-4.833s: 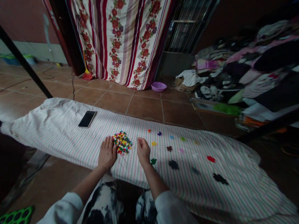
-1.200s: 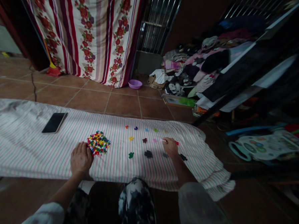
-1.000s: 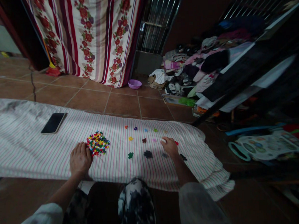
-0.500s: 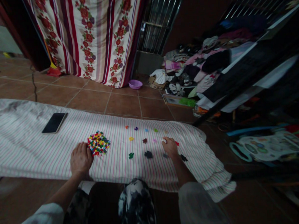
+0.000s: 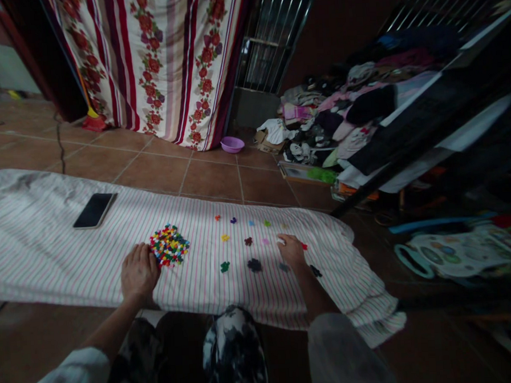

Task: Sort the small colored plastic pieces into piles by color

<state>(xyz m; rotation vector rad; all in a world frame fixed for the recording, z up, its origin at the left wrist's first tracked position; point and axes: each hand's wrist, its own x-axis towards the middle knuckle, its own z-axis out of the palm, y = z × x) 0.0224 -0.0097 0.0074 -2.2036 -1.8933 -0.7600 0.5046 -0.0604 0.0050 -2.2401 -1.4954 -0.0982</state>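
Observation:
A heap of small multicoloured pieces point(image 5: 170, 245) lies on the striped cloth point(image 5: 192, 286). My left hand point(image 5: 138, 272) rests flat at the heap's left edge, fingers stretched out. To the right are several small groups sorted by colour, among them yellow pieces point(image 5: 225, 237), brown pieces point(image 5: 248, 241), dark green pieces point(image 5: 225, 267) and dark grey pieces point(image 5: 254, 265). My right hand point(image 5: 291, 250) is between the pink pieces point(image 5: 265, 241) and the red pieces point(image 5: 304, 246). Its thumb and index finger are brought together at the cloth; whatever they hold is too small to name.
A phone point(image 5: 95, 211) lies on the cloth at the left. Beyond the cloth are a purple basin point(image 5: 232, 144) on the tiled floor, a floral curtain point(image 5: 167, 64) and a pile of clothes point(image 5: 320, 114). Black pieces point(image 5: 315, 270) lie beside my right forearm.

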